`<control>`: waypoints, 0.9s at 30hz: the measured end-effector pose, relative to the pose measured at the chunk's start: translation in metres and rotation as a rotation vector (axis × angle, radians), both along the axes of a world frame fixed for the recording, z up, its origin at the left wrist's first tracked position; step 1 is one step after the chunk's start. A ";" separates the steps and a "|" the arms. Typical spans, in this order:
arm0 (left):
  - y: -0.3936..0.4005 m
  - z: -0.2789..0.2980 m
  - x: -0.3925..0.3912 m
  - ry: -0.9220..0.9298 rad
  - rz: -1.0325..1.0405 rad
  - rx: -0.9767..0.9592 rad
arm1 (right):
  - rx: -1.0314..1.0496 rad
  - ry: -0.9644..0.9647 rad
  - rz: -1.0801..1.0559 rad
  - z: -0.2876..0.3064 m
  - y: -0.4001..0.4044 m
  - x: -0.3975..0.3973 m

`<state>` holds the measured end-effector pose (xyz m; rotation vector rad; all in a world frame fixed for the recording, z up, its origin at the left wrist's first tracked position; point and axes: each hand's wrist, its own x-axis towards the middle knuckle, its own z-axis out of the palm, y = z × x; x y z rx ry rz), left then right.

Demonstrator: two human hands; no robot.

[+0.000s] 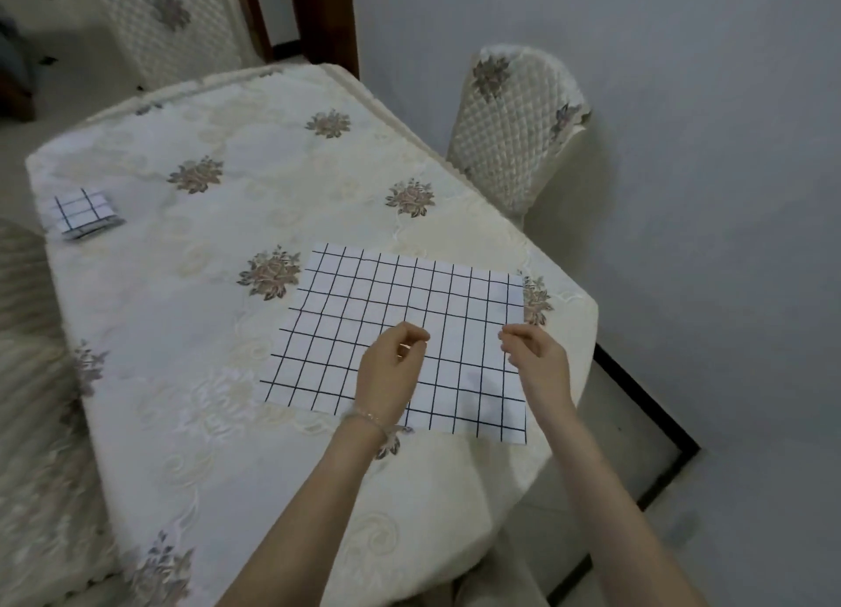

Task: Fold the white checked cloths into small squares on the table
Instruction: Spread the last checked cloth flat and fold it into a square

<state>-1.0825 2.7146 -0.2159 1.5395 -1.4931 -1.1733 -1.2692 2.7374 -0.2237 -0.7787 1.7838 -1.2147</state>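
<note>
A white cloth with a black check [364,315] lies spread flat on the table near its right edge. Both my hands hover over its near right part, fingers loosely curled, holding nothing. My left hand [392,365] is over the cloth's middle, with a bracelet on the wrist. My right hand [536,356] is over its right side. A second checked cloth [82,212], folded into a small square, lies at the table's far left edge.
The table wears a cream embroidered cover [218,287] with flower motifs. A quilted chair [514,128] stands at the right, another chair back [168,23] at the far side. A grey wall [682,196] rises on the right.
</note>
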 end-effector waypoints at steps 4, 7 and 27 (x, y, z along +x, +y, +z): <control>0.003 -0.062 -0.046 -0.393 -0.279 -0.018 | 0.174 0.443 0.347 -0.058 -0.013 -0.024; 0.012 -0.102 -0.080 -0.693 -0.478 0.084 | 0.249 0.672 0.637 -0.094 -0.020 -0.046; -0.016 -0.082 -0.131 -0.396 -0.079 -0.050 | -0.241 0.806 0.647 -0.068 -0.064 -0.087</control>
